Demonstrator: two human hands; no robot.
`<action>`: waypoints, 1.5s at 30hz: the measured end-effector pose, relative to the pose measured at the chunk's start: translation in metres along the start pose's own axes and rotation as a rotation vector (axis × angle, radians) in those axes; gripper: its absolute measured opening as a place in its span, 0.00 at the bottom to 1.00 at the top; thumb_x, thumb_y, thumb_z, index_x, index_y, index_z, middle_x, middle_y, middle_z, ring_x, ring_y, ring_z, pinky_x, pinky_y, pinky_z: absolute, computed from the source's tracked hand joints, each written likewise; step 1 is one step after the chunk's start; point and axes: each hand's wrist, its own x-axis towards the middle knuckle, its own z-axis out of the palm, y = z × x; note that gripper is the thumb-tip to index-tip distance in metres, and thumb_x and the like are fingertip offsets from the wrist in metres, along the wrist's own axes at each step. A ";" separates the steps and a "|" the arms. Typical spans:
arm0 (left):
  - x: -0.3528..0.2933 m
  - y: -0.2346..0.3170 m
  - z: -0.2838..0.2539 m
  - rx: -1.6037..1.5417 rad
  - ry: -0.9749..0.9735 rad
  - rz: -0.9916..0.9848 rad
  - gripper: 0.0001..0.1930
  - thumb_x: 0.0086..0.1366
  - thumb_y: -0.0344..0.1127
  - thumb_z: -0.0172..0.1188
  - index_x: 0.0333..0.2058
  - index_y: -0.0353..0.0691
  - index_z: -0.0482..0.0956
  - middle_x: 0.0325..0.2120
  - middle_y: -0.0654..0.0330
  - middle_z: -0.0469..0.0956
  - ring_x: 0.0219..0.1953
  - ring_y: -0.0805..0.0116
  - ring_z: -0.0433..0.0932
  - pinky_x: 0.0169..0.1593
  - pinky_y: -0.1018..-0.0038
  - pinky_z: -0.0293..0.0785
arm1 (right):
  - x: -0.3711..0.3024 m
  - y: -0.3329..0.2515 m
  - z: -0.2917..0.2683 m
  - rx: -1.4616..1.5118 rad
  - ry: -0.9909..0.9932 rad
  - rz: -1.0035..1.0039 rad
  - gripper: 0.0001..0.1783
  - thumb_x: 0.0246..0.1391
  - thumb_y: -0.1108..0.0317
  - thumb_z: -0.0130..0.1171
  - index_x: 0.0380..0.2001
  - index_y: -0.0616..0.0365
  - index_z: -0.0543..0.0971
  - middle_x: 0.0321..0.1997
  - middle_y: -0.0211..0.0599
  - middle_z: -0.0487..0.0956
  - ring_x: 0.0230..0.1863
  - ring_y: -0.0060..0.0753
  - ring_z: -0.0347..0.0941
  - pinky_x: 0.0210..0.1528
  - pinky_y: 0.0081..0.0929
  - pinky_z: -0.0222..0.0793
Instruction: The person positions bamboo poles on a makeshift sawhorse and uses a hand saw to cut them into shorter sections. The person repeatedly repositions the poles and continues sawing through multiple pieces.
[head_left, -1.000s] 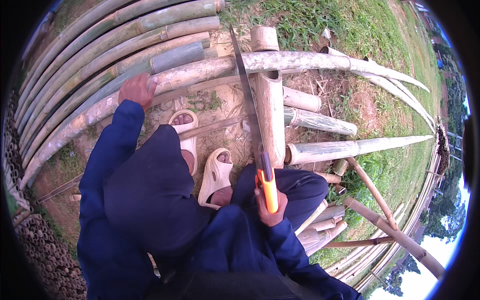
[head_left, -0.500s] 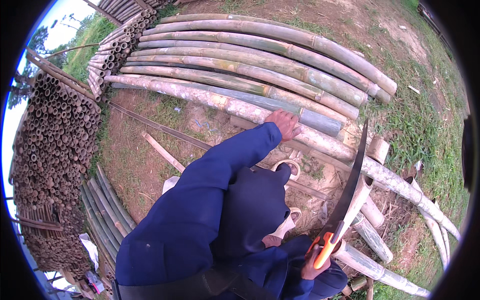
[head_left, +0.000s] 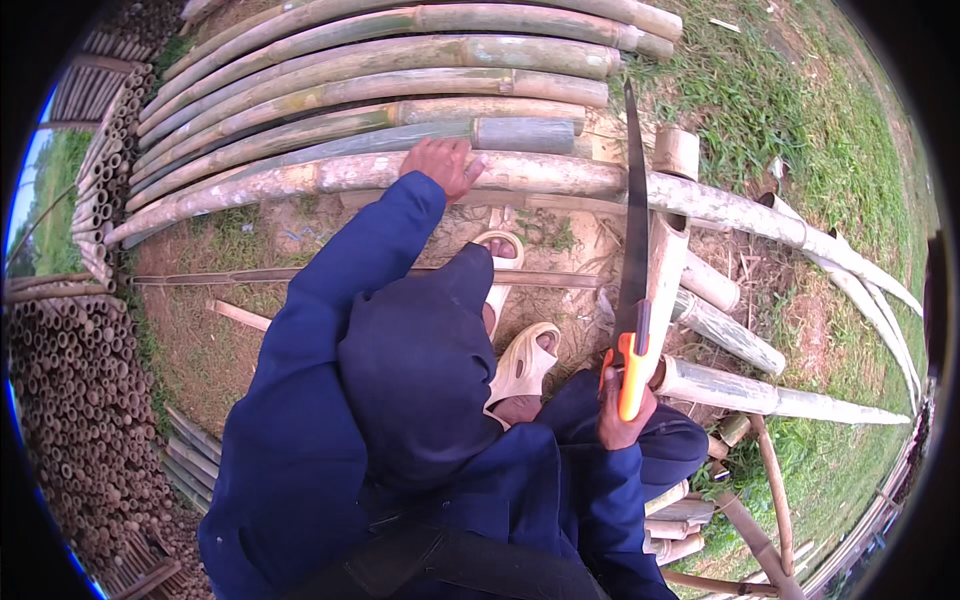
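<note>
My left hand (head_left: 445, 168) is closed over a pale, mottled bamboo pole (head_left: 540, 172) that runs across the view, its fingers bent over the far side. In my right hand (head_left: 622, 412) is a hand saw (head_left: 634, 260) with an orange handle and a long dark blade. The blade points away from me and passes across the pole in view, right of my left hand; whether its teeth touch the pole I cannot tell. A short bamboo piece (head_left: 676, 152) stands just beyond the pole, near the blade.
Long bamboo poles (head_left: 400, 55) lie side by side at the back. Cut bamboo lengths (head_left: 735, 330) lie on the right. Stacked bamboo (head_left: 75, 390) rises at the left. My sandalled feet (head_left: 520, 365) are below the pole, and a thin strip (head_left: 220, 278) crosses the ground.
The view has swung, so the poles sit further left and higher, and lie more level. The saw now points more straight away from me. Both hands keep their hold.
</note>
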 end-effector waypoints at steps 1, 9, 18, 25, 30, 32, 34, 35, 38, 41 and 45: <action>-0.003 0.000 0.003 0.020 0.062 0.012 0.27 0.74 0.58 0.48 0.46 0.38 0.81 0.43 0.49 0.84 0.49 0.53 0.83 0.58 0.56 0.72 | -0.035 0.009 -0.013 0.023 0.001 0.012 0.15 0.64 0.76 0.62 0.52 0.70 0.80 0.45 0.40 0.83 0.45 0.25 0.79 0.51 0.25 0.71; 0.012 0.012 0.004 0.054 0.017 0.022 0.27 0.75 0.58 0.46 0.49 0.38 0.80 0.45 0.48 0.84 0.48 0.50 0.82 0.57 0.57 0.73 | 0.071 -0.007 0.025 -0.031 0.091 -0.161 0.05 0.63 0.72 0.65 0.37 0.64 0.81 0.24 0.23 0.76 0.25 0.14 0.67 0.31 0.18 0.68; 0.007 -0.001 0.004 0.086 -0.019 -0.011 0.29 0.76 0.59 0.43 0.52 0.38 0.80 0.47 0.47 0.83 0.50 0.49 0.82 0.58 0.56 0.72 | -0.096 -0.021 -0.021 -0.070 0.071 0.021 0.17 0.59 0.77 0.64 0.52 0.68 0.82 0.40 0.40 0.86 0.42 0.26 0.82 0.49 0.24 0.75; 0.013 0.011 0.003 0.077 -0.023 -0.006 0.30 0.76 0.59 0.43 0.52 0.38 0.80 0.48 0.47 0.83 0.51 0.50 0.81 0.60 0.57 0.71 | 0.115 -0.033 0.035 0.012 0.069 -0.189 0.07 0.64 0.71 0.66 0.35 0.65 0.81 0.23 0.23 0.74 0.25 0.14 0.64 0.27 0.23 0.62; 0.011 -0.008 0.007 0.100 0.065 0.019 0.30 0.76 0.59 0.43 0.53 0.38 0.80 0.48 0.47 0.83 0.51 0.50 0.81 0.60 0.58 0.71 | 0.065 -0.006 0.024 0.018 0.052 -0.042 0.08 0.62 0.71 0.67 0.39 0.65 0.81 0.25 0.21 0.75 0.25 0.13 0.64 0.28 0.22 0.63; 0.002 -0.001 0.008 0.086 0.029 0.011 0.29 0.76 0.59 0.43 0.53 0.38 0.80 0.47 0.47 0.83 0.51 0.50 0.81 0.59 0.57 0.72 | -0.022 -0.001 0.002 -0.028 0.035 -0.006 0.14 0.62 0.76 0.64 0.50 0.69 0.82 0.34 0.33 0.84 0.35 0.22 0.78 0.42 0.23 0.75; 0.005 0.007 -0.003 0.082 -0.031 -0.020 0.30 0.76 0.59 0.43 0.53 0.38 0.80 0.47 0.47 0.84 0.50 0.49 0.82 0.59 0.57 0.72 | -0.079 0.001 -0.012 0.008 0.066 0.019 0.20 0.61 0.78 0.61 0.57 0.71 0.79 0.53 0.48 0.85 0.55 0.33 0.81 0.62 0.27 0.70; 0.005 0.012 -0.005 0.079 -0.067 -0.022 0.30 0.76 0.59 0.44 0.53 0.38 0.80 0.46 0.47 0.84 0.50 0.49 0.82 0.58 0.56 0.72 | -0.071 0.006 -0.011 0.018 0.082 -0.018 0.20 0.61 0.78 0.62 0.56 0.70 0.79 0.51 0.47 0.85 0.54 0.31 0.82 0.60 0.27 0.71; 0.004 0.006 0.002 0.082 0.003 -0.002 0.29 0.76 0.58 0.45 0.53 0.38 0.80 0.46 0.47 0.84 0.48 0.49 0.83 0.57 0.57 0.73 | -0.005 -0.001 0.004 -0.061 0.045 -0.002 0.11 0.62 0.75 0.63 0.46 0.67 0.83 0.32 0.33 0.84 0.33 0.19 0.78 0.40 0.22 0.74; 0.010 0.003 0.012 0.124 0.080 0.031 0.28 0.76 0.57 0.46 0.52 0.38 0.81 0.46 0.47 0.84 0.47 0.50 0.83 0.57 0.58 0.74 | 0.097 -0.025 0.041 0.018 0.096 -0.178 0.09 0.64 0.70 0.65 0.34 0.65 0.79 0.23 0.24 0.74 0.25 0.15 0.64 0.28 0.22 0.64; 0.010 -0.010 0.012 0.092 0.086 0.025 0.28 0.75 0.57 0.47 0.52 0.38 0.81 0.46 0.47 0.84 0.47 0.50 0.83 0.56 0.58 0.74 | 0.039 -0.012 0.019 -0.029 0.063 -0.057 0.08 0.63 0.72 0.66 0.40 0.66 0.82 0.25 0.27 0.77 0.27 0.14 0.68 0.30 0.21 0.66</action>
